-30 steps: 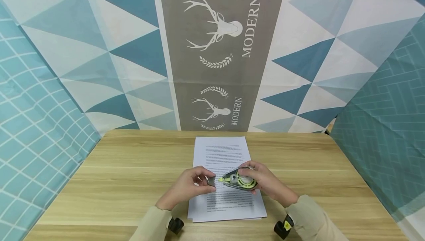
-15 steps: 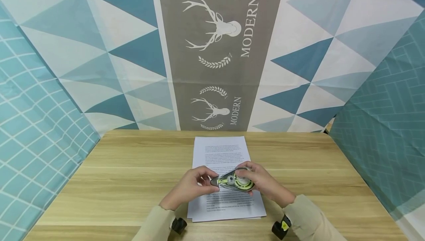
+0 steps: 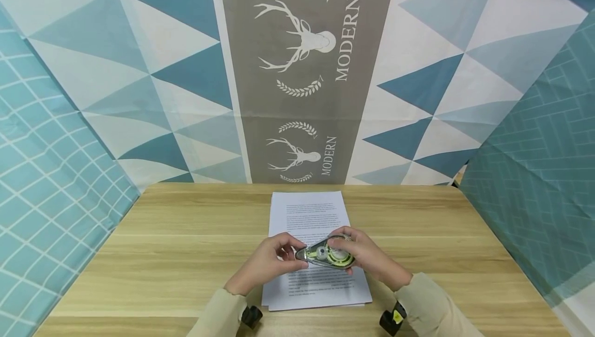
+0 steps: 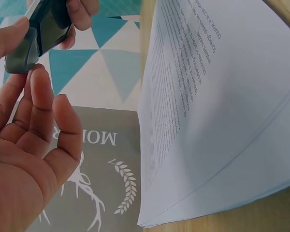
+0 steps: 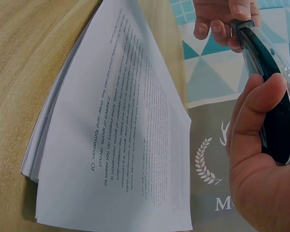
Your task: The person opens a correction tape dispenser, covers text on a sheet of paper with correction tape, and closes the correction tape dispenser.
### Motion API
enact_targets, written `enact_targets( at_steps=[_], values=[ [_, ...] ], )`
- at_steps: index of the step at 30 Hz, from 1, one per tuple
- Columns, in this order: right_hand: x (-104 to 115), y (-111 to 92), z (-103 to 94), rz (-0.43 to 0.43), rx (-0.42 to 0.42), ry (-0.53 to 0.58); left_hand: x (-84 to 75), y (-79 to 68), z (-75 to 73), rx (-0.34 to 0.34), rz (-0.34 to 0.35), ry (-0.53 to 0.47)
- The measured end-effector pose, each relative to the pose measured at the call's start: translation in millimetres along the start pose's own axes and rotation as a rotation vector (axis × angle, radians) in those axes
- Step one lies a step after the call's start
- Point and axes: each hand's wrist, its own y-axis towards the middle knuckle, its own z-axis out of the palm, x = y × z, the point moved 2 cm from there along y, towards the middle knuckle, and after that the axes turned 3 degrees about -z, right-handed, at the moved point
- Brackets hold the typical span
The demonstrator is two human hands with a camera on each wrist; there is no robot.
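In the head view, a correction tape (image 3: 322, 253) with a clear shell and green-yellow gears is held above the printed sheets, its tip pointing left. My right hand (image 3: 369, 255) grips the wide end, the thumb lying on top. At the narrow end, my left hand (image 3: 268, 260) pinches the dark cap (image 3: 301, 255) between thumb and fingers. The cap (image 4: 22, 54) sits over the tip, up against the body in the left wrist view. From the right wrist, the dark edge of the correction tape (image 5: 276, 123) shows between thumb and fingers.
A stack of printed paper (image 3: 321, 288) lies slightly uneven on the wooden table (image 3: 186, 254), beneath both hands. Patterned cloth (image 3: 297, 68) hangs behind the table and along both sides.
A gap stood between the cap and the correction tape's tip a second ago. The hands have come together, and the cap now covers the tip.
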Motion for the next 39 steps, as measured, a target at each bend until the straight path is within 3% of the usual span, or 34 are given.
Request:
enact_targets(
  at_steps=[13,24,33,39],
  values=[
    [3,-3,5.5,-0.018,-0.047,-0.088,2.8,0.2,1.1,-0.013,0.054,0.063],
    [2,-3,8.5,-0.011,-0.087,-0.110,0.8,-0.2,2.6,-0.028,0.090,0.054],
    [-1,-2,10.4,0.000,-0.088,-0.107,2.0,0.0,3.1,-0.041,0.093,0.056],
    [1,-3,9.2,-0.001,-0.088,-0.185,3.0,-1.8,2.2,-0.023,0.094,0.058]
  ],
)
